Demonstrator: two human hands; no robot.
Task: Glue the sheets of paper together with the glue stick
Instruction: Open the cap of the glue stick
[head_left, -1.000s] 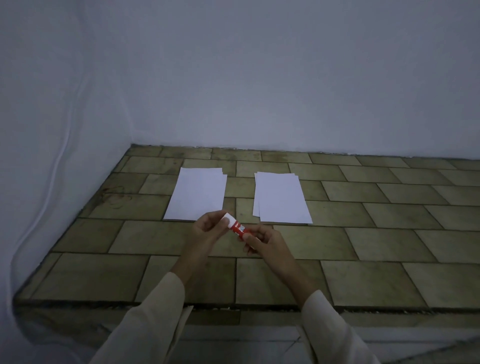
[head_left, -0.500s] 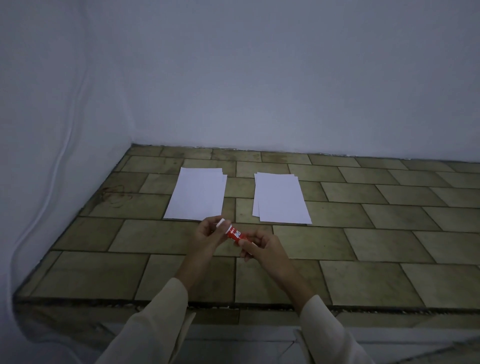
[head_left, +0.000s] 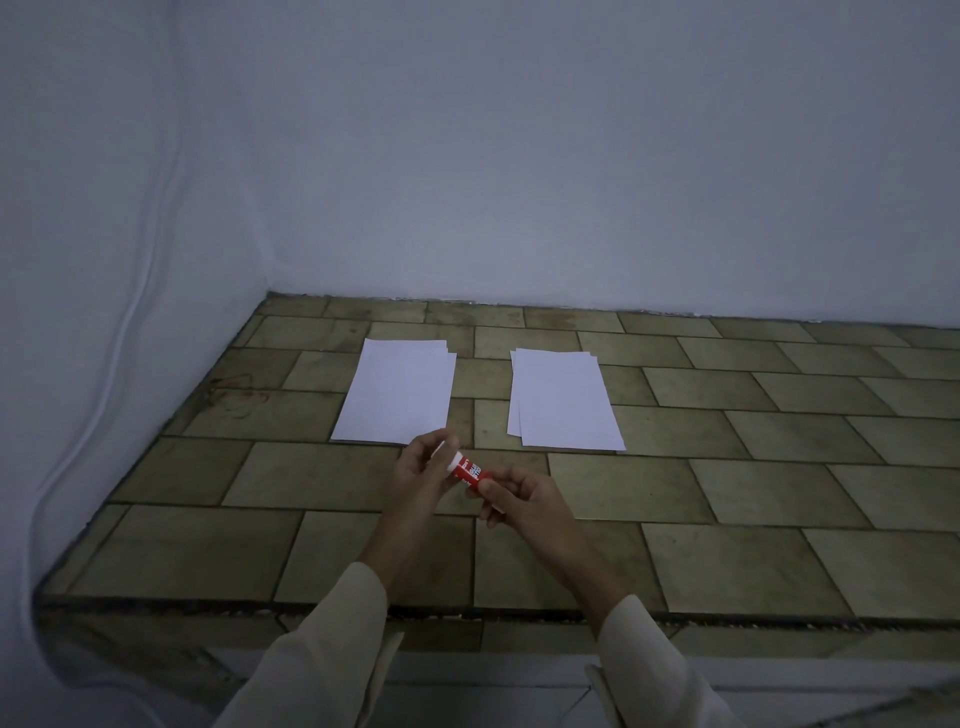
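Observation:
A small red glue stick (head_left: 470, 472) with a white cap is held between both hands above the tiled slab. My left hand (head_left: 422, 467) pinches the white cap end. My right hand (head_left: 517, 498) grips the red body with fingers curled round it. Two small stacks of white paper lie flat beyond the hands: the left stack (head_left: 397, 391) just past my left hand, the right stack (head_left: 563, 399) a little further right. The sheets in each stack are slightly fanned.
The tiled slab (head_left: 727, 467) runs to a white wall behind and a white wall on the left with a thin cable (head_left: 122, 332) along it. A scribbled mark (head_left: 236, 395) sits near the left wall. The slab's front edge (head_left: 467, 616) drops off below my forearms.
Both hands with the glue stick have drifted slightly left. My left fingers have closed further over the white cap, hiding more of it.

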